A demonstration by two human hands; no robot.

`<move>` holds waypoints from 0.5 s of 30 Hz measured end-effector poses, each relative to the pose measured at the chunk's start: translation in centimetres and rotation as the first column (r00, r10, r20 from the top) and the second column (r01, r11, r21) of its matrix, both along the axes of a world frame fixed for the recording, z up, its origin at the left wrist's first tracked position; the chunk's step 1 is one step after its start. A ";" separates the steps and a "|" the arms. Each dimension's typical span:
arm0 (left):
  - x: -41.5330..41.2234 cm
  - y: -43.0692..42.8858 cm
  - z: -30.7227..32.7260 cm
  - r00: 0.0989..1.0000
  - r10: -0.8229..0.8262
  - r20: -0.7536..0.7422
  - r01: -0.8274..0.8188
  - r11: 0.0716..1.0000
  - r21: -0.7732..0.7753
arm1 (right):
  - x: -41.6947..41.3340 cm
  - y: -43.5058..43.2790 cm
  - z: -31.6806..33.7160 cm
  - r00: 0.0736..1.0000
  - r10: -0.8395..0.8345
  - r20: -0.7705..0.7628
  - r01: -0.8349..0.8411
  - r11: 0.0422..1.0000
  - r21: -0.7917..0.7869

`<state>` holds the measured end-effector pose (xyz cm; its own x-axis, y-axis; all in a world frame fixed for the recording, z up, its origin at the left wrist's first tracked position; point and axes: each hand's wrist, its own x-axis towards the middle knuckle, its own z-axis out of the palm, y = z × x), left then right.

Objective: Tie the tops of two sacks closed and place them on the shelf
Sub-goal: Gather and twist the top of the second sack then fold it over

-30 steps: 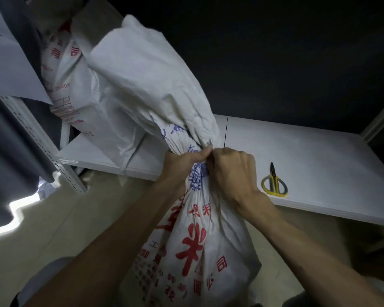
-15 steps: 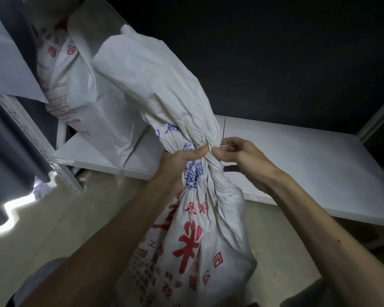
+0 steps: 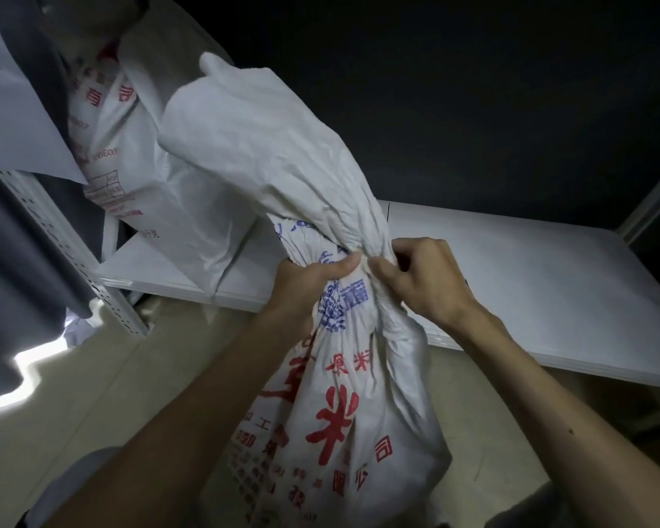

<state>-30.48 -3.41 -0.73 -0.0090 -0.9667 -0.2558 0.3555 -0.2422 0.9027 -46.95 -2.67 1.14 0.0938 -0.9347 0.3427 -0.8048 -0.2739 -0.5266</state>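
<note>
Far on the left hangs a dark cloth (image 3: 12,268), and beside it stands a white metal post (image 3: 73,257) with little holes in it. Just right of the post, a white sack with red print (image 3: 142,173) sits on the left end of the white shelf (image 3: 530,283) and leans back into the corner. Its top is too dark to see well.

In the middle is the big sack (image 3: 343,394), white with red and blue letters. It stands low in front of the shelf, between the person's two arms. Its neck is bunched up tight, and the loose top part (image 3: 252,146) flops up and to the left, over the shelf edge.

The left hand (image 3: 305,283) is wrapped around the bunched neck from the left, thumb on top, squeezing it. The right hand (image 3: 423,280) is on the other side of the neck. Its thumb and fingers pinch the wrinkled cloth there. The two thumbs nearly touch.

To the right, the shelf board runs on to a pale post (image 3: 648,200) at the far edge.
</note>
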 end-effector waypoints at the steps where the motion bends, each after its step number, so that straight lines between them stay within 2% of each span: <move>1: -0.1 0.1 0.0 1.000 -0.024 -0.006 0.024 1.000 -0.001 | 0.1 0.3 -0.1 0.993 -0.068 -0.096 0.058 0.993 -0.100; 4: -0.6 0.5 -0.1 1.000 -0.017 0.013 0.017 0.999 -0.046 | 1.4 0.8 -1.3 0.939 -0.185 -0.291 0.090 0.946 -0.311; 6: -0.8 0.8 -0.1 0.999 0.040 0.018 -0.039 0.997 -0.067 | 2.6 0.9 -2.0 0.899 -0.209 -0.384 0.067 0.935 -0.349; 8: -1.0 0.8 -0.1 0.994 0.111 0.018 -0.110 0.992 -0.065 | 3.2 0.8 -2.3 0.898 -0.190 -0.397 0.040 0.934 -0.356; 11: -1.0 0.5 -0.3 0.983 0.185 0.007 -0.184 0.980 -0.071 | 2.8 0.8 -1.8 0.945 -0.053 -0.322 -0.059 0.943 -0.328; 13: -0.9 0.4 -0.3 0.978 0.208 0.026 -0.205 0.974 -0.094 | 1.9 0.9 -0.9 0.974 0.134 -0.185 -0.159 0.979 -0.127; 15: -1.0 0.3 -0.3 0.979 0.201 0.035 -0.197 0.974 -0.110 | 0.5 0.7 -0.4 0.973 0.222 0.056 -0.227 0.967 0.117</move>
